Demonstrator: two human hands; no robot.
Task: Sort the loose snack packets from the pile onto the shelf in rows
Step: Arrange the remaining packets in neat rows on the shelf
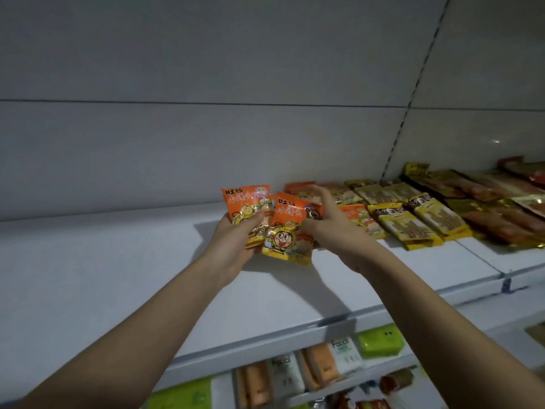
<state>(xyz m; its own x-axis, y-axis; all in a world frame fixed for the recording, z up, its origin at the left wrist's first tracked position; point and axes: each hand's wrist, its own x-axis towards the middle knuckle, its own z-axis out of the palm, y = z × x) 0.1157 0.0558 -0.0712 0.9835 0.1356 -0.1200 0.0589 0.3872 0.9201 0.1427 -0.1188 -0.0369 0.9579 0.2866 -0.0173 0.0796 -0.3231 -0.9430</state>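
Orange snack packets held over the white shelf (118, 276)

Left of the shelf's rows of yellow packets (418, 222), the left hand (236, 246) clasps one orange packet (244, 208) while the right hand (330, 225) curls around another orange packet (289, 228), probably squaring them for placing in a row.

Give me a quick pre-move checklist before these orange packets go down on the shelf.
1. Left hand grips a small stack of orange snack packets: ok.
2. Right hand holds the front orange packet by its right side: ok.
3. Bare white shelf left of the hands for a new row: ok.
4. Matching orange packets already laid just right of the hands, so the row can continue from there: ok.
5. Yellow packets lie apart in their own rows: ok.
6. Number of packets in the left hand's stack: cannot tell.
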